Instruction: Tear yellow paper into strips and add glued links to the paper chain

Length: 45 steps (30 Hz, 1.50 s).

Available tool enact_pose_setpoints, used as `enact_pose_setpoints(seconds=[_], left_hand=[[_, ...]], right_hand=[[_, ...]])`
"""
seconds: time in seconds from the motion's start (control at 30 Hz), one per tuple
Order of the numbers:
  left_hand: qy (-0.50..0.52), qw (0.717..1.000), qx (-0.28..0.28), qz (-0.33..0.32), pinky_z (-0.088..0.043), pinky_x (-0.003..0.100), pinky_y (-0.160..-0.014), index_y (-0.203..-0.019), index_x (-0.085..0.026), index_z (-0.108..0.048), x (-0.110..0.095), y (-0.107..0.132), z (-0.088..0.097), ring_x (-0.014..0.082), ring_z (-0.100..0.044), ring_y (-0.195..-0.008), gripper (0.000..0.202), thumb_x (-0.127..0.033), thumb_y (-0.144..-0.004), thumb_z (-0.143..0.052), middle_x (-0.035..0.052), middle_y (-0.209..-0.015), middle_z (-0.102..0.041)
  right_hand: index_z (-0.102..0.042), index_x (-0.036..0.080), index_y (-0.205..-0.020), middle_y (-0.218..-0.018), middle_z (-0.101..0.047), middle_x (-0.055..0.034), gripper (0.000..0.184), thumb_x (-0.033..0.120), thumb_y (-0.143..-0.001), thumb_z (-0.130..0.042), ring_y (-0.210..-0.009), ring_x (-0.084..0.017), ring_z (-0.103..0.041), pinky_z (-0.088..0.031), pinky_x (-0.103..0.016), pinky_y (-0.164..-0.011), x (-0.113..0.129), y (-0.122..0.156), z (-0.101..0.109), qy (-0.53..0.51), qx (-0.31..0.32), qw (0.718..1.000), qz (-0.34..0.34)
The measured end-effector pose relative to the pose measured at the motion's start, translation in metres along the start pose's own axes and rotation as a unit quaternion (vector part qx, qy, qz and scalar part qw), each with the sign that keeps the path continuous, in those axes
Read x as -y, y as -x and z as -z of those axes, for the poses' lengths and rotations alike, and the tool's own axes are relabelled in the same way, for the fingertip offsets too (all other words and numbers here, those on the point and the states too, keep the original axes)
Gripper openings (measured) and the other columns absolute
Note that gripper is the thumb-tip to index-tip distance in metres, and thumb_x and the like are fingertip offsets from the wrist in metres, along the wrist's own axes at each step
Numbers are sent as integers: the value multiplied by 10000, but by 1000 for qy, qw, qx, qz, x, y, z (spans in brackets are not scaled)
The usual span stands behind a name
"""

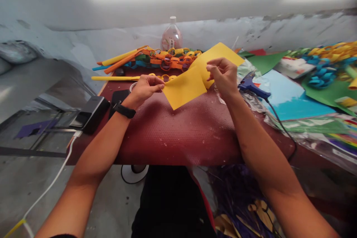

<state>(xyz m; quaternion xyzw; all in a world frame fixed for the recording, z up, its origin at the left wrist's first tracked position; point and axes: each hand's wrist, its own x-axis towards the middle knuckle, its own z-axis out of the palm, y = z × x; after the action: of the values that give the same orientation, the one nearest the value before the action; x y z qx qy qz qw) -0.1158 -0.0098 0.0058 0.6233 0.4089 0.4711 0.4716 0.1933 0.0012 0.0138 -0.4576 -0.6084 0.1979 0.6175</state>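
Your left arm reaches forward, and your left hand (pixel 149 87) pinches the yellow paper (pixel 184 87) at its edge, thumb against fingers. The paper — smooth, thin, sharp-cornered — spreads between your hands above the dark red, textured table (pixel 181 137). Your right hand (pixel 225 76) curls in front of it, fingers bent; its grip cannot be told. Just right lies a blue plastic glue gun (pixel 255 87).

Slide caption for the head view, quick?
Left hand pinches yellow paper over a dark-red tabletop, right hand close by, paper chains behind.
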Motion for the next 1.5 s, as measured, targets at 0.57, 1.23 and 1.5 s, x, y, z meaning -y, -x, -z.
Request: enact_pose_setpoints(seconds=[0.57, 1.23, 1.5], left_hand=[[-34, 999, 10, -36, -627, 298, -759, -951, -151, -825, 6, 2, -17, 157, -740, -794, 241, -243, -749, -917, 68, -903, -809], [-155, 976, 11, -150, -563, 297, -693, -780, -174, -758, -5, 14, -39, 163, -702, -721, 138, -260, -887, -756, 44, -793, -781], [-22, 998, -35, -55, -660, 318, -712, -783, -173, -697, 4, 7, -27, 170, -745, -756, 256, -352, -800, -878, 42, -805, -747]], right_hand=[[-788, 211, -928, -939, -764, -86, 171, 377, -968, -785, -850, -241, -660, -494, -415, -816, 7, 22, -10, 176, 261, 944, 100], [-778, 222, -853, -962, -800, -91, 207, 269, -1011, -652, -944, -290, -659, -351, -435, -893, 31, 38, -39, 304, 260, 895, 200], [-693, 217, -707, -821, -741, -94, 150, 200, -856, -696, -836, -288, -643, -434, -491, -904, -5, 8, -3, 345, 167, 915, 128]])
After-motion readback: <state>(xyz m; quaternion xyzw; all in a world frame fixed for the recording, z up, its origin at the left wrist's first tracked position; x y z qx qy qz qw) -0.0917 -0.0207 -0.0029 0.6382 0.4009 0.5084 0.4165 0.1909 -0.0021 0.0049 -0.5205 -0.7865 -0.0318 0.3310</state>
